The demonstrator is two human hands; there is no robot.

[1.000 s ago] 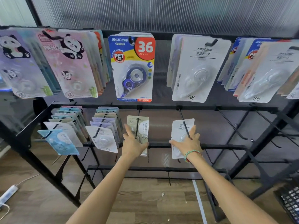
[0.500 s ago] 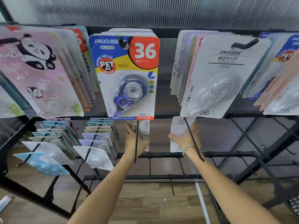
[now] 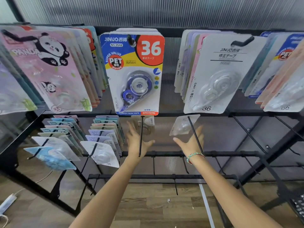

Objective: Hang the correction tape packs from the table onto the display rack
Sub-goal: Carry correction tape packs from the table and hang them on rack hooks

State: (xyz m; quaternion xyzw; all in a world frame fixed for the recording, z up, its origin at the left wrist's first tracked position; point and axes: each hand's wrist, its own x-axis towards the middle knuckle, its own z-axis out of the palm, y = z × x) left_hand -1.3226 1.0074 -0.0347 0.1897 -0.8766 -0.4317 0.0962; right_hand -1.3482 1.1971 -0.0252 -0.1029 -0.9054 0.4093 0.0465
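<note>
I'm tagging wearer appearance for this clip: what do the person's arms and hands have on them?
Both forearms are bare, with no sleeves in view and no gloves. The right hand has a beaded bracelet at the wrist, turquoise beads with a red strand. The left hand and its wrist show nothing worn; no rings can be made out.

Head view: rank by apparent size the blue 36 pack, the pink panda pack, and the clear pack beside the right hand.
1. pink panda pack, though its nearness to the camera may inflate it
2. blue 36 pack
3. clear pack beside the right hand, clearly smallest
</note>
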